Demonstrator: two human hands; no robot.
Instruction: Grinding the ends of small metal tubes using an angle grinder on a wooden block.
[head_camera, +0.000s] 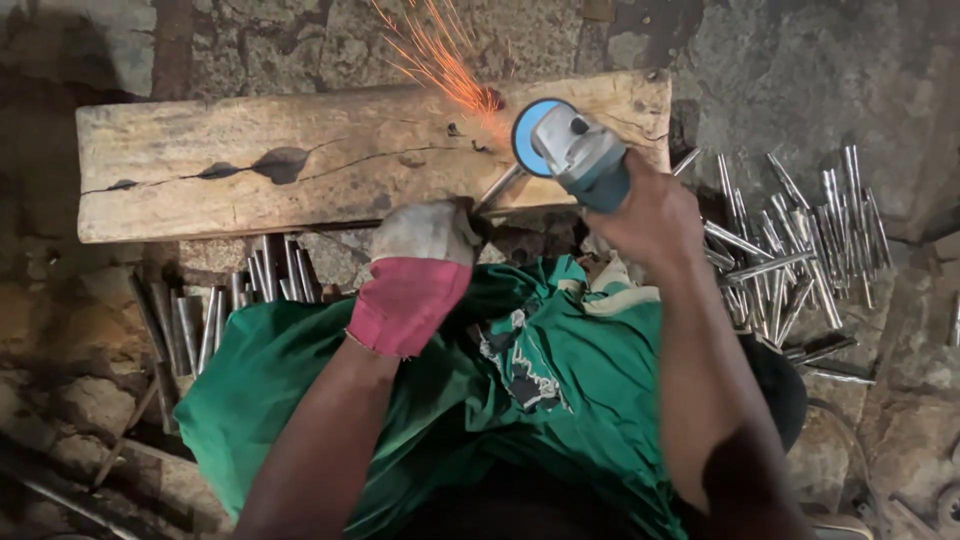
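Gloved left hand (418, 262) clamped around steel rod (497, 188) laid on wooden beam (250, 160); right hand (650, 215) gripping angle grinder (570, 152). Stiff, probably hot near sparks (435, 55); best held far end.

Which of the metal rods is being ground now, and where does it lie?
The metal rod held by the gloved left hand, resting slanted on the wooden beam under the grinder. The other rods lie loose on the ground.
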